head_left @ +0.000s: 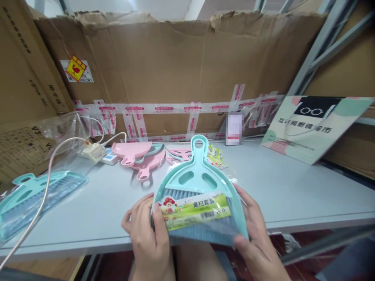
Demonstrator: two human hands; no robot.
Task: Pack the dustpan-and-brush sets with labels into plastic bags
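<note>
A teal mini dustpan and brush set [197,183] in a clear plastic bag, with a green paper label [195,210] across it, is held over the table's front edge. My left hand [148,238] grips its left side, thumb laid on the label. My right hand [258,242] holds the right side and lower corner, fingers wrapped under the bag. The handle with its hanging hole points away from me.
On the white table [293,187] lie pink dustpans [140,156], another bagged teal set [32,199] at the left, a power strip [102,154] with a white cable, and loose labels [215,156]. Taped cardboard stands behind. A printed paper bag [313,125] leans at right.
</note>
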